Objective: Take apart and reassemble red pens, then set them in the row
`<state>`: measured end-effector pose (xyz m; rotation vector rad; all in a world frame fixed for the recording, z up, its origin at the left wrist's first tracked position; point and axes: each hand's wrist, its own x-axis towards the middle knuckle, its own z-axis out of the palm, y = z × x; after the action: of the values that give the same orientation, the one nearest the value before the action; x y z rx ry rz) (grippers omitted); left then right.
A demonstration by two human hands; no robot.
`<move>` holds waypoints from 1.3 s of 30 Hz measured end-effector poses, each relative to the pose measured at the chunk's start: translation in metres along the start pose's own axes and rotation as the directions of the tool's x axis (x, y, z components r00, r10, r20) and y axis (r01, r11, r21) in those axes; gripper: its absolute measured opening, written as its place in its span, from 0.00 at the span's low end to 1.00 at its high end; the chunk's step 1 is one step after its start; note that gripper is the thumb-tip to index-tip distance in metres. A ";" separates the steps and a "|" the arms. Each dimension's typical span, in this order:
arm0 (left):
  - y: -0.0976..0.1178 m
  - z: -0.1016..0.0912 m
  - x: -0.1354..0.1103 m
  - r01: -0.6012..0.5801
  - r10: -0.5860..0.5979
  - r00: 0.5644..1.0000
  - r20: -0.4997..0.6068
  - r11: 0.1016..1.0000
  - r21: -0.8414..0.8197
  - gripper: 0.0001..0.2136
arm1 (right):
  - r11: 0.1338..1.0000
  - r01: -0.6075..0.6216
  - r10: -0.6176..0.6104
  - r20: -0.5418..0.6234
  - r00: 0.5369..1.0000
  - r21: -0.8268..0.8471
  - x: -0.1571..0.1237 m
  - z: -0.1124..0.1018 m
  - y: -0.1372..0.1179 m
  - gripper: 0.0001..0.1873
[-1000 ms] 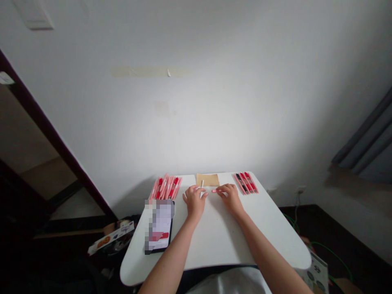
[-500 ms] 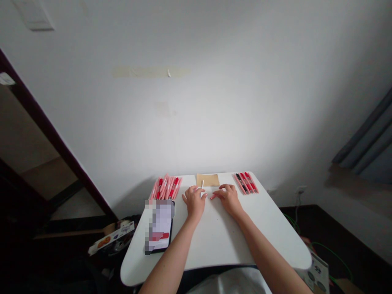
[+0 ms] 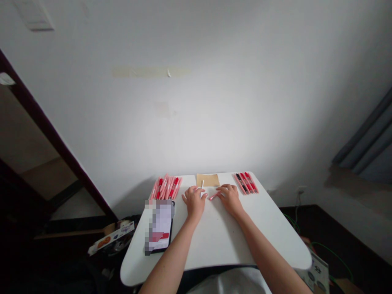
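My left hand (image 3: 194,201) rests on the white table (image 3: 220,237) with its fingers closed round a small white stick-like pen part (image 3: 202,184) that points up. My right hand (image 3: 229,197) lies close beside it and pinches a short pink-red pen part (image 3: 213,196), tilted down toward the left. The two hands sit just in front of a tan paper piece (image 3: 208,179) at the table's far edge.
A pile of red and pink pens (image 3: 165,188) lies at the far left of the table. A row of several red pens (image 3: 245,182) lies at the far right. A dark tablet (image 3: 159,226) sits at the left. A white wall rises directly behind.
The pink-red part in my right hand has swung from level to tilted and come nearer my left hand. My left hand has stayed put.
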<state>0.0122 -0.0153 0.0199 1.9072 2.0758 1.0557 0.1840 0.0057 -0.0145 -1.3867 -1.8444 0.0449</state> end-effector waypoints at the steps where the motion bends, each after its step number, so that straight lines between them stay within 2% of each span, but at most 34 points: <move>1: 0.000 0.000 0.000 -0.001 0.001 1.000 -0.002 1.000 -0.001 0.07 | 1.000 -0.005 0.005 -0.001 1.000 -0.003 0.000 0.000 0.001 0.11; 9: -0.001 0.000 0.000 -0.009 0.009 1.000 -0.013 1.000 0.001 0.07 | 1.000 -0.020 0.020 0.008 1.000 0.004 -0.001 -0.002 0.000 0.11; 16: -0.001 -0.002 0.000 -0.011 0.011 1.000 -0.009 0.999 0.051 0.08 | 0.995 -0.096 0.096 -0.056 0.994 -0.005 0.001 -0.002 0.006 0.13; 25: -0.008 0.002 -0.001 -0.049 0.059 0.996 -0.067 0.989 0.141 0.09 | 0.983 -0.158 0.162 0.034 0.986 -0.097 0.000 -0.006 0.003 0.17; 39: -0.012 0.002 0.000 -0.090 0.116 0.987 -0.107 0.970 0.225 0.06 | 0.987 -0.135 0.136 0.014 0.991 -0.087 0.000 -0.002 0.009 0.17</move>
<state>0.0030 -0.0138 0.0115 2.1249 2.2654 1.0217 0.1925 0.0088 -0.0175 -1.5758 -1.7843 0.0493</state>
